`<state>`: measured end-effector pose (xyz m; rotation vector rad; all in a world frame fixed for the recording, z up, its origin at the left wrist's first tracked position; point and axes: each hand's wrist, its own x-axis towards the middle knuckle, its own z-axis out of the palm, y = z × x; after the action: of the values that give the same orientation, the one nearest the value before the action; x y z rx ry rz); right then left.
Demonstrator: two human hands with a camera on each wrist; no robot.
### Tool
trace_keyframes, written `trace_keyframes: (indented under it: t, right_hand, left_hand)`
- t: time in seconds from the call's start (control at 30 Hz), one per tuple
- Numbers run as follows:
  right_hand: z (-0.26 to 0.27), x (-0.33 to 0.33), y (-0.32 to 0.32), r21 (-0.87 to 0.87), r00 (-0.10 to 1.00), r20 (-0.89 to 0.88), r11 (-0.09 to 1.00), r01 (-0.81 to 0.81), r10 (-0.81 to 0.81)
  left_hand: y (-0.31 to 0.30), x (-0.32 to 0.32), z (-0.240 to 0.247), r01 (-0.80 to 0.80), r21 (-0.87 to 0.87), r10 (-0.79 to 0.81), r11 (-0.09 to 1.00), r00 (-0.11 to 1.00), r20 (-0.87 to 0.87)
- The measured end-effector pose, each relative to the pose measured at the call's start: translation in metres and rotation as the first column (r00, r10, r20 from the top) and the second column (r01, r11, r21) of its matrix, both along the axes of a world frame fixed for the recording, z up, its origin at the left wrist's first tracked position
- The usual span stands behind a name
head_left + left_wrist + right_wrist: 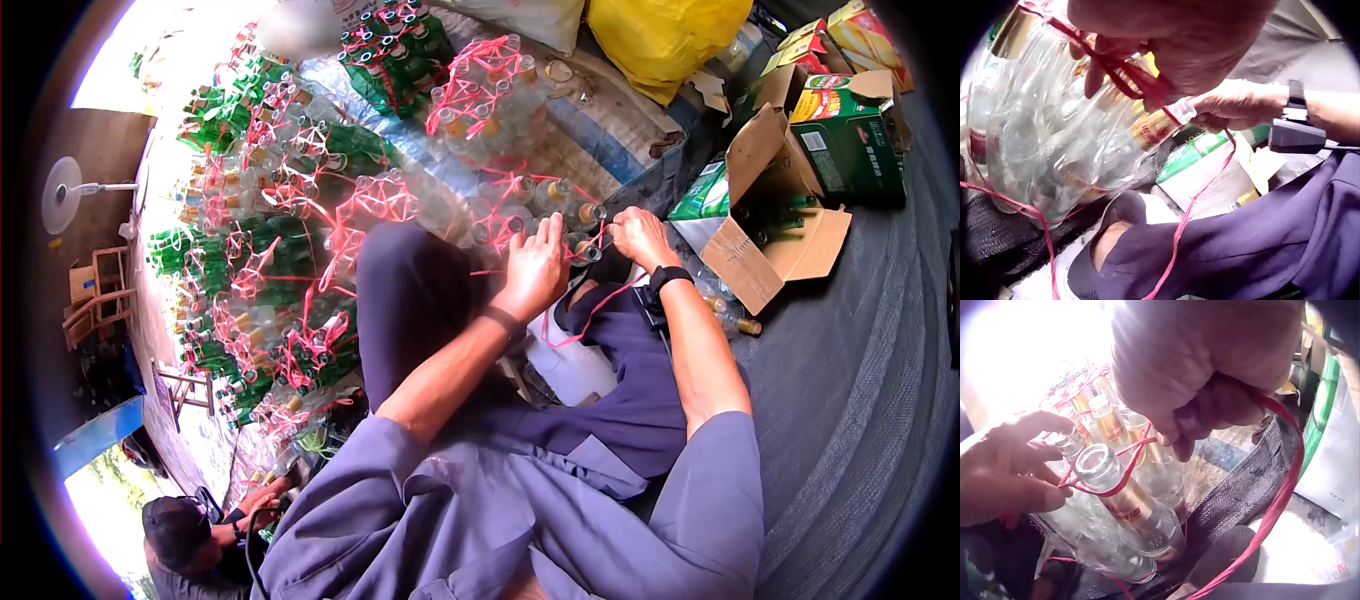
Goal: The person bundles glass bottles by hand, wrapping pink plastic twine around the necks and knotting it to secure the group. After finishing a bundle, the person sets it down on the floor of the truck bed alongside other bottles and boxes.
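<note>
A bundle of clear glass bottles [1100, 478] with gold neck labels stands before the person, red plastic string [1282, 500] looped around its necks. From the left, the left hand [537, 268] reaches over the bottle mouths. Its fingers [1038, 494] pinch the string beside the nearest neck, which is circled by a loop. Across that neck, the right hand [643, 240] has its fingers curled around the string and draws it out on the right side. A long length of string hangs from the right hand toward the lap. The right palm is hidden.
Many tied bundles of green bottles [270, 240] and clear bottles fill the left side. An opened carton [735, 245] with green bottles inside lies to the right, near more boxes. A yellow sack [665, 40] is at the back. Another person [185, 540] sits at lower left.
</note>
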<state>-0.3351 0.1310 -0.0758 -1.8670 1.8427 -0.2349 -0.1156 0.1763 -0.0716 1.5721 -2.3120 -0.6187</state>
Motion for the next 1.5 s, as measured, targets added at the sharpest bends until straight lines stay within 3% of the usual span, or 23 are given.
trace_keyframes:
  t: [0.07,0.13,0.2,0.33,0.37,0.47,0.6,0.73,0.8,0.93,1.0,1.03,1.17,1.23,1.27,1.33,1.37,1.43,1.5]
  right_hand:
    - [-0.001,-0.002,-0.004,0.08,1.0,-0.002,0.996,0.026,-0.026]
    - [-0.015,-0.006,-0.011,0.212,1.0,-0.021,0.977,0.011,-0.007]
    - [-0.029,-0.005,-0.011,0.236,0.999,0.008,0.97,0.05,-0.053]
    - [-0.042,0.003,-0.016,0.343,0.986,0.065,0.932,0.12,-0.15]
    - [-0.067,0.0,-0.019,0.334,0.995,0.044,0.94,0.069,-0.088]
    - [-0.075,-0.004,-0.02,0.354,0.985,0.126,0.933,0.069,-0.121]
    - [-0.087,-0.009,-0.022,0.32,0.991,0.135,0.947,-0.031,-0.013]
    - [-0.112,-0.012,-0.02,0.331,0.988,0.142,0.944,0.008,-0.058]
    - [-0.136,-0.015,-0.02,0.286,0.995,0.098,0.957,-0.037,0.01]
    - [-0.102,-0.007,-0.018,0.362,0.98,0.166,0.918,-0.16,0.106]
    - [-0.093,0.001,-0.013,0.468,0.956,0.147,0.869,0.159,-0.254]
    - [-0.089,0.004,-0.01,0.456,0.937,0.149,0.863,0.219,-0.316]
    - [-0.1,0.0,-0.011,0.435,0.928,0.166,0.869,0.234,-0.333]
    - [-0.122,-0.01,-0.014,0.374,0.961,0.264,0.927,-0.021,-0.085]
    - [-0.124,-0.011,-0.014,0.374,0.961,0.265,0.927,-0.021,-0.085]
    - [-0.127,-0.013,-0.016,0.309,0.972,0.216,0.938,-0.155,0.089]
    - [-0.113,-0.012,-0.017,0.308,0.972,0.216,0.939,-0.154,0.089]
    - [-0.06,-0.005,-0.018,0.496,0.914,0.345,0.868,0.016,-0.214]
    - [-0.047,-0.007,-0.017,0.508,0.918,0.341,0.861,0.002,-0.204]
  left_hand:
    - [0.003,-0.002,0.014,0.007,0.015,-0.007,1.0,0.999,0.034]
    - [0.006,-0.004,0.036,0.11,0.021,-0.112,0.994,0.976,0.189]
    - [0.006,-0.004,0.039,0.149,-0.07,-0.133,0.986,0.972,0.192]
    - [-0.013,-0.01,0.047,0.232,-0.086,-0.233,0.969,0.972,0.001]
    - [-0.018,-0.014,0.048,0.228,-0.114,-0.238,0.967,0.967,-0.087]
    - [-0.036,-0.023,0.028,0.27,-0.148,-0.289,0.951,0.949,-0.125]
    - [-0.046,-0.025,0.02,0.336,0.091,-0.329,0.937,0.941,-0.086]
    - [-0.04,-0.03,0.013,0.336,-0.023,-0.337,0.941,0.939,-0.069]
    - [-0.04,-0.029,0.009,0.324,-0.022,-0.324,0.946,0.941,-0.101]
    - [-0.043,-0.028,0.01,0.334,0.033,-0.329,0.942,0.938,-0.109]
    - [-0.045,-0.026,0.005,0.343,0.037,-0.337,0.939,0.934,-0.117]
    - [-0.046,-0.025,0.002,0.35,0.043,-0.343,0.936,0.931,-0.126]
    - [-0.052,-0.025,0.002,0.312,0.104,-0.303,0.944,0.948,-0.092]
    - [-0.055,-0.026,0.007,0.324,0.069,-0.319,0.944,0.945,-0.08]
    - [-0.056,-0.027,0.009,0.335,0.031,-0.333,0.942,0.941,-0.066]
    - [-0.057,-0.027,0.013,0.314,0.026,-0.312,0.949,0.947,-0.078]
    - [-0.057,-0.028,0.014,0.293,0.022,-0.29,0.956,0.953,-0.089]
    - [-0.056,-0.026,0.011,0.279,-0.015,-0.279,0.96,0.957,-0.081]
    - [-0.055,-0.023,0.015,0.267,-0.054,-0.27,0.962,0.96,-0.072]
